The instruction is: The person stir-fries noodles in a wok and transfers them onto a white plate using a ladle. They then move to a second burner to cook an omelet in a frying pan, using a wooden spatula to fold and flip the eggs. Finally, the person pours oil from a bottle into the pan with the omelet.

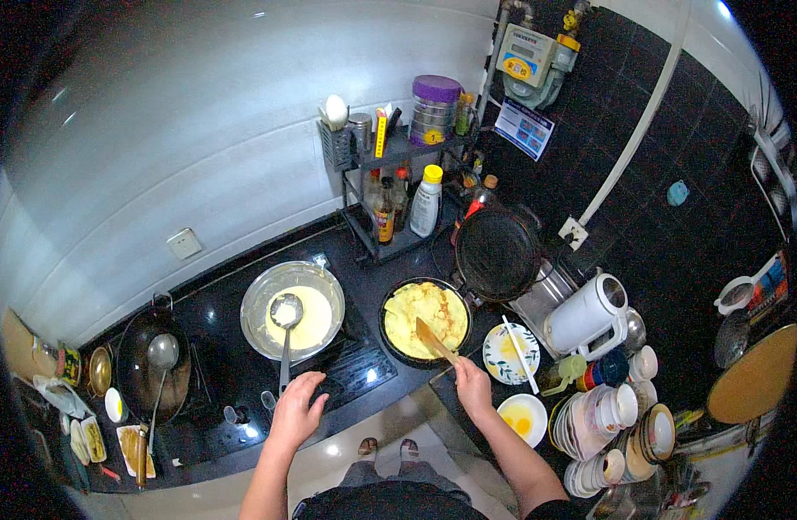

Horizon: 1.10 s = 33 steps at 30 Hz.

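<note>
My right hand (474, 390) grips a wooden spatula (433, 338), its flat end resting on a yellow, browned pancake (408, 318). The pancake fills the round black pan of an electric griddle, whose dark lid (499, 255) stands raised behind it. My left hand (299, 404) hovers with fingers apart by the handle end of a metal ladle (286, 351) and does not appear to hold it. That ladle leans in a steel bowl (247, 312), its head lying in pale yellow batter (317, 325).
On the right are a leaf-patterned plate (496, 370) with chopsticks (519, 351), a bowl of eggs (520, 421), stacked bowls (587, 416) and a white electric kettle (580, 312). A wok (135, 364) sits far left. Behind stands a condiment rack (398, 153) with bottles.
</note>
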Motion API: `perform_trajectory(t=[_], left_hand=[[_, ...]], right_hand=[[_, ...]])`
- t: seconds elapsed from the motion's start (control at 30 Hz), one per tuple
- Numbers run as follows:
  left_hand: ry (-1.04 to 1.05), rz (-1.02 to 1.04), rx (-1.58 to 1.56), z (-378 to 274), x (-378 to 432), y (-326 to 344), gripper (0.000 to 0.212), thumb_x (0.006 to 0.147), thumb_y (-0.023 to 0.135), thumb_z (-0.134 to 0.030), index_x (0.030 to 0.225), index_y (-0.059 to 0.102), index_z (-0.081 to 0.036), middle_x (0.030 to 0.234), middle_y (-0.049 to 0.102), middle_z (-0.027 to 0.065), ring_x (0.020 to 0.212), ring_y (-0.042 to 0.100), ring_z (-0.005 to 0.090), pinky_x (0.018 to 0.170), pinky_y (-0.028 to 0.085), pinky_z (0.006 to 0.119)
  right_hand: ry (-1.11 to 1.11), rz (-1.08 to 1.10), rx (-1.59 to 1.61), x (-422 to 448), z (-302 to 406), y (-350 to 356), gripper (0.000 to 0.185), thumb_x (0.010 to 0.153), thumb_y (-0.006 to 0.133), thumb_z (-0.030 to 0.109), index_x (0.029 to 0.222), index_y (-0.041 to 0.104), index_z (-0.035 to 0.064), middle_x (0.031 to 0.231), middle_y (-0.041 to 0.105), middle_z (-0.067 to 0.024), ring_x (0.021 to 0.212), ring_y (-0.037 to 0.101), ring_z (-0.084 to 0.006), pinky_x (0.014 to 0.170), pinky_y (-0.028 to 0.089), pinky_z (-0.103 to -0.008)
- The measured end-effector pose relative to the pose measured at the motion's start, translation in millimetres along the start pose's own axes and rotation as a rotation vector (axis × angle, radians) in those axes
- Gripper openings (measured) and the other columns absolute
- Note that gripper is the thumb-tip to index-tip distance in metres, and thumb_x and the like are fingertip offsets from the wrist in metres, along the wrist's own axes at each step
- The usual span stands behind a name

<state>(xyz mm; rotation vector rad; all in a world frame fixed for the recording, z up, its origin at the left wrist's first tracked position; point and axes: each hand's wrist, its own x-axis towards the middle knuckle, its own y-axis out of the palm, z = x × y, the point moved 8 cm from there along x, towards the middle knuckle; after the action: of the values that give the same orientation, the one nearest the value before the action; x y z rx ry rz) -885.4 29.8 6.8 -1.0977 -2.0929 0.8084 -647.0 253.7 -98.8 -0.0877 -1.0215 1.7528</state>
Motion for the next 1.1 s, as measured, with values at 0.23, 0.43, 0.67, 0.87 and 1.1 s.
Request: perform_trajectory(t=[0.23,0.43,0.67,0.87,1.1], left_hand=[[-0.026,0.015,0.014,-2,-5,23,0.032,0.071,0.062,-0.008,0.101,0.054,-0.001,0.104,0.054,0.0150,0.097,0.052,0.0311,0.085,0.042,0.036],[-0.063,-0.004,0.055,-16,-1,29,0.031,0.071,0.062,-0.007,0.101,0.055,-0.001,0.105,0.054,0.0150,0.098,0.051,0.0307,0.085,0.042,0.035],[-0.175,-0.010,0.070,-11,-10,41,0.032,0.071,0.062,-0.007,0.101,0.055,-0.001,0.106,0.054,0.0150,0.099,0.051,0.0309,0.086,0.042,0.036],[-0.169,-0.017,0.081,-17,-2,45,0.032,0.071,0.061,-0.007,0.102,0.055,-0.001,0.107,0.053,0.0151,0.100,0.051,0.0311,0.086,0.041,0.036],[-0.151,0.010,0.076,-21,10,53,0.032,0.072,0.061,-0.008,0.102,0.055,-0.002,0.107,0.053,0.0147,0.099,0.051,0.0308,0.085,0.042,0.036]], right_hand=[[0.739,0.139,0.797,8,-91,78,0.018,0.087,0.047,0.015,0.089,0.055,-0.0016,0.055,0.048,-0.0020,0.043,0.042,-0.0087,0.038,0.036,-0.0219],[0.785,0.081,0.600,34,-124,97,0.019,0.086,0.050,0.014,0.090,0.057,-0.0032,0.054,0.052,-0.0055,0.037,0.043,-0.0113,0.033,0.034,-0.0244],[0.710,0.141,0.720,25,-120,104,0.018,0.087,0.048,0.015,0.087,0.055,-0.0015,0.052,0.047,-0.0021,0.038,0.041,-0.0096,0.032,0.034,-0.0235],[0.825,0.093,0.624,41,-132,115,0.018,0.086,0.050,0.015,0.085,0.055,-0.0021,0.052,0.047,-0.0024,0.037,0.041,-0.0104,0.033,0.033,-0.0237],[0.806,0.301,0.701,24,-126,132,0.014,0.084,0.050,0.012,0.083,0.056,-0.0005,0.052,0.049,-0.0030,0.037,0.040,-0.0102,0.033,0.032,-0.0239]])
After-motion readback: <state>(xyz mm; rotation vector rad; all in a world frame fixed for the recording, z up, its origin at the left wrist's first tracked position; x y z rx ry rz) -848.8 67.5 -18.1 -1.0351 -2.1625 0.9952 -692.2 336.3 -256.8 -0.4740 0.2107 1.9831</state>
